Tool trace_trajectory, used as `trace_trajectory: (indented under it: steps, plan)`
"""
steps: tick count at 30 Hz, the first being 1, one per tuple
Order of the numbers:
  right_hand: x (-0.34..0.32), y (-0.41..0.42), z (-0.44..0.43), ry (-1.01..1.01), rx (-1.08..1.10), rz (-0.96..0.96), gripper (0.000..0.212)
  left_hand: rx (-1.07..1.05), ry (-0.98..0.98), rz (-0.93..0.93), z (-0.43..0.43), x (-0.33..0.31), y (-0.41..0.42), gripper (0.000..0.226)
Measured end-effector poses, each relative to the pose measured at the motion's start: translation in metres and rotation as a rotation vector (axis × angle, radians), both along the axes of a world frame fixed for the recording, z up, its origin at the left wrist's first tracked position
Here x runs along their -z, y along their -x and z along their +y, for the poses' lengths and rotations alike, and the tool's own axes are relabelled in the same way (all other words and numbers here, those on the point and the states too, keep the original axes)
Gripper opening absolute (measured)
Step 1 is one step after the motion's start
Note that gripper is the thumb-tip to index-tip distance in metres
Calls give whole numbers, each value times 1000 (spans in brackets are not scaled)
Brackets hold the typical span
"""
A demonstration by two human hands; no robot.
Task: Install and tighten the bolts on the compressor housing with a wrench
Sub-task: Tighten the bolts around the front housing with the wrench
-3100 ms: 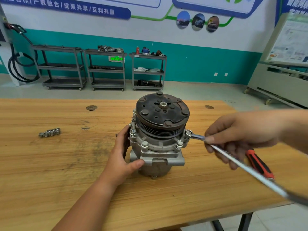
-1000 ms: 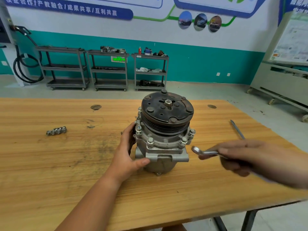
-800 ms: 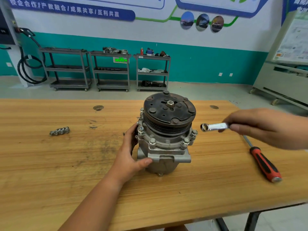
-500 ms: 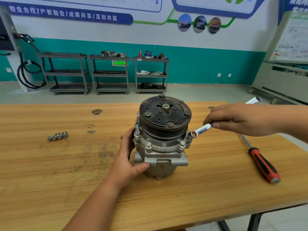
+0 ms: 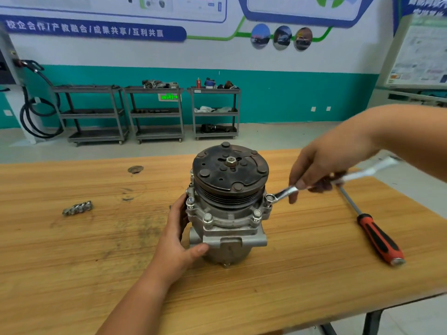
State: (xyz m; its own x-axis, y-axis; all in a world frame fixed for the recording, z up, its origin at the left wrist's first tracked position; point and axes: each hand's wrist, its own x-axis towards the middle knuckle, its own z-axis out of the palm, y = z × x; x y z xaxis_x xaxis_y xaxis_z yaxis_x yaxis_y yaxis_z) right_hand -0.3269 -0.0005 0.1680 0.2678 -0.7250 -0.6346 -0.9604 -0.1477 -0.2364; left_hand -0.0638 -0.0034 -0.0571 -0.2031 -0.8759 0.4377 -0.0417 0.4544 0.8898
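Note:
A grey compressor (image 5: 228, 228) with a dark pulley plate on top stands upright on the wooden table (image 5: 72, 257). Several silver bolts (image 5: 207, 217) sit around its housing flange. My left hand (image 5: 177, 240) grips the housing's left side, thumb on the front. My right hand (image 5: 321, 165) holds a silver wrench (image 5: 285, 192) by its shaft. The wrench's ring end sits on the bolt at the flange's right side, and its handle points up and to the right.
A red and black screwdriver (image 5: 377, 238) lies on the table to the right. A small cluster of loose metal parts (image 5: 77, 208) lies at the left. Three grey shelf carts (image 5: 154, 112) stand by the far wall. The table's front right corner is near.
My right hand took the wrench off the right-side bolt, swung it round, and set its ring end back on that bolt. My left hand kept its grip on the housing.

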Motion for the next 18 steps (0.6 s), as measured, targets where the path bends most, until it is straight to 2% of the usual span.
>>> trace_trajectory:
  steps: [2,5,9,14,15,17,18]
  plan:
    - [10,7,16,-218,155,-226,20,-1,-1,0,0,-1,0,122]
    - [40,3,52,-405,412,-752,17,-1,-2,-5,-1,-1,0,122]
    - [83,-39,91,-327,755,-1352,23,-5,-2,3,-1,0,-2,113]
    - [103,-80,107,-278,961,-1931,17,-5,-7,0,-3,4,-3,120]
    - [107,-83,109,-284,958,-2034,24,-2,-10,-1,-3,4,-4,122]
    - [113,-86,117,-278,945,-2187,65,-2,-7,-12,-2,4,-4,121]
    - [115,-86,121,-267,954,-2212,77,-3,-9,-15,-2,3,-4,119]
